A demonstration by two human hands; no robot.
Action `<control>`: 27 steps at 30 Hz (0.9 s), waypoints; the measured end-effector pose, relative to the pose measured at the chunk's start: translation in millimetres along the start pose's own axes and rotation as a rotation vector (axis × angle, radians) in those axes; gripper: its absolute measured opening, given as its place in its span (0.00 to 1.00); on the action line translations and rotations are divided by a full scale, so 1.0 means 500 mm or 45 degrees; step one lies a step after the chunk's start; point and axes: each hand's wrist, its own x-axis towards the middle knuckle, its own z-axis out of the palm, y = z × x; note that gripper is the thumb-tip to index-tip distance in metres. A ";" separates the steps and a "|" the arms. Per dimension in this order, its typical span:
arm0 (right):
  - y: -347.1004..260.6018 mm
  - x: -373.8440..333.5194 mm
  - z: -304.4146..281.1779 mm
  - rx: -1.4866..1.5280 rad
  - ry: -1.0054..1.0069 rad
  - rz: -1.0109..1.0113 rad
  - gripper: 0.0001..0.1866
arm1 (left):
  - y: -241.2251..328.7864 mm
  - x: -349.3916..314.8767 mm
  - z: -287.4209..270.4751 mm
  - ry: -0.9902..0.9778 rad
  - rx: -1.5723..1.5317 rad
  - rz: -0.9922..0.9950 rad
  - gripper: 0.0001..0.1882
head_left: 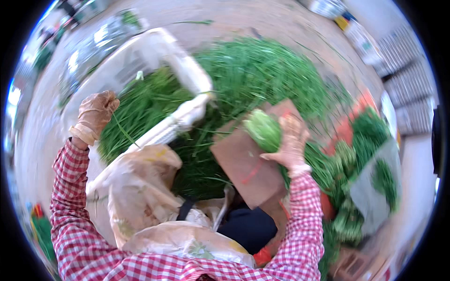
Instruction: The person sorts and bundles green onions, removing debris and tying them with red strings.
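My left hand (97, 114), in a thin pale glove, is closed beside the white crate, with a long thin green blade (124, 131) hanging from it. Over on the right, my gloved right hand (293, 143) is pressed round a bundle of greens (263, 129). Its pale green end faces left, and its thumb side rests low. The bundle lies on a brown board (243, 161) in front of me. Long grass-like greens (143, 100) fill the white foam crate (199, 75) at the left. Motion blur softens the bundle's details.
A large loose heap of the same greens (267, 70) lies on the floor beyond the board. Tied bundles (349, 218) and a grey plastic sheet (377, 192) are at the right. A clear plastic bag (101, 47) lies past the crate. A stained apron (138, 187) covers my lap.
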 end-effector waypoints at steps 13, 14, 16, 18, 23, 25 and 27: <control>-0.006 -0.033 0.048 0.328 0.126 0.028 0.59 | -0.615 -0.919 0.090 -0.479 0.328 -1.835 0.19; 0.012 -0.017 0.030 0.141 -0.052 0.157 0.62 | -0.573 -0.893 0.124 -0.503 0.299 -1.844 0.19; -0.008 0.006 -0.007 0.019 -0.412 0.349 0.69 | -0.469 -0.808 0.099 -0.747 0.218 -2.014 0.12; -0.019 0.007 -0.022 -0.103 -0.205 0.073 0.69 | -0.533 -0.864 0.091 -0.789 0.776 -0.788 0.18; -0.050 -0.005 0.037 -0.170 0.341 -0.192 0.69 | -0.459 -0.468 0.046 0.171 -0.481 -1.462 0.08; -0.046 -0.003 0.043 0.077 0.206 0.101 0.69 | -0.475 -0.386 0.095 0.345 -0.775 -1.031 0.13; -0.053 -0.005 0.048 0.092 0.228 0.084 0.69 | -0.434 -0.312 0.104 0.342 -0.955 -0.951 0.13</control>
